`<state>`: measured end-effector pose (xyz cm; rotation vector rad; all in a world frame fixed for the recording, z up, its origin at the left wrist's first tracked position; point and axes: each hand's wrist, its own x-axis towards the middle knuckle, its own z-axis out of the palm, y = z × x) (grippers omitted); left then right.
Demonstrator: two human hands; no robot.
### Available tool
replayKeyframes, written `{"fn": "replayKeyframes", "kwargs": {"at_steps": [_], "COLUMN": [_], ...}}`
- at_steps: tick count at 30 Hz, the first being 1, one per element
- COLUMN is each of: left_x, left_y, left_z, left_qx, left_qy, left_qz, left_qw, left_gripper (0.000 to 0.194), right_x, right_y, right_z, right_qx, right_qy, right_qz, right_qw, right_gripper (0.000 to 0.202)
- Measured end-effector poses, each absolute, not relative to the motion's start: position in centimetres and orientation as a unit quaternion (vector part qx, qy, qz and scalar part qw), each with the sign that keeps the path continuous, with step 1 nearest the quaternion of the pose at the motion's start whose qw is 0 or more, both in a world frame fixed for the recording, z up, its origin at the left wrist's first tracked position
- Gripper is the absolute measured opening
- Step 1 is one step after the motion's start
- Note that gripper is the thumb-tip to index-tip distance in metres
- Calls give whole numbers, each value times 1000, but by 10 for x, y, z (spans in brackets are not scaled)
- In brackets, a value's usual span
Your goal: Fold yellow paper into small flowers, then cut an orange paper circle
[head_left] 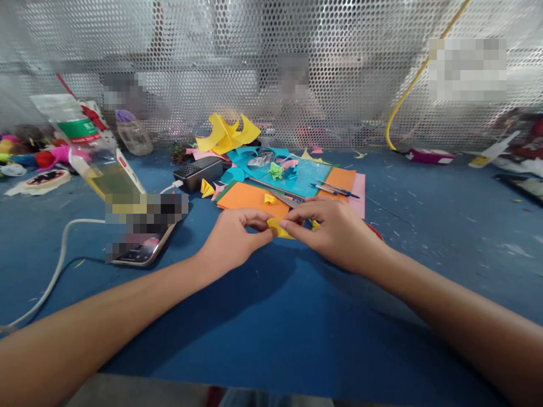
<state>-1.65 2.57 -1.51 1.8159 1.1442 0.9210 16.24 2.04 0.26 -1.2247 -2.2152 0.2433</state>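
Between my two hands is a small piece of folded yellow paper (280,228). My left hand (233,234) pinches its left end between thumb and fingers. From the other side, my right hand (333,226) is closed on the right end. Just beyond my hands lie orange paper sheets (246,198) with a small yellow paper scrap (270,198) on them. Scissors (285,198), partly hidden behind my right hand, rest on the papers. Pens (335,189) lie beside them, and a crumpled green paper piece (275,170) sits on the blue paper (311,176).
A phone (144,249) leans near a tilted bottle (91,152) on the left, with a white cable (63,254). A black speaker-like box (198,174) and yellow cut paper (227,134) stand farther back. Perforated metal mesh (348,73) rises behind the blue table (263,339).
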Motion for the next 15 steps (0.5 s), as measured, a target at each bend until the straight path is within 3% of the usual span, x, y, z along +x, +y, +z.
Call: {"fn": "replayKeyframes", "kwargs": {"at_steps": [6,15], "left_x": [-16,-14], "left_y": [25,28], "left_z": [-16,-16], "left_qx": [706,580], "left_qy": [446,418], "left_qz": [363,430], "left_qw": [413,552], "left_gripper": [16,19], "right_x": [164,165], "right_y": [21,25], "right_z": [4,-1], "right_qx": [-466,-440], "right_qy": [-827,-819], "right_qz": [107,87], "right_qw": [296,357], "right_gripper": [14,12]}}
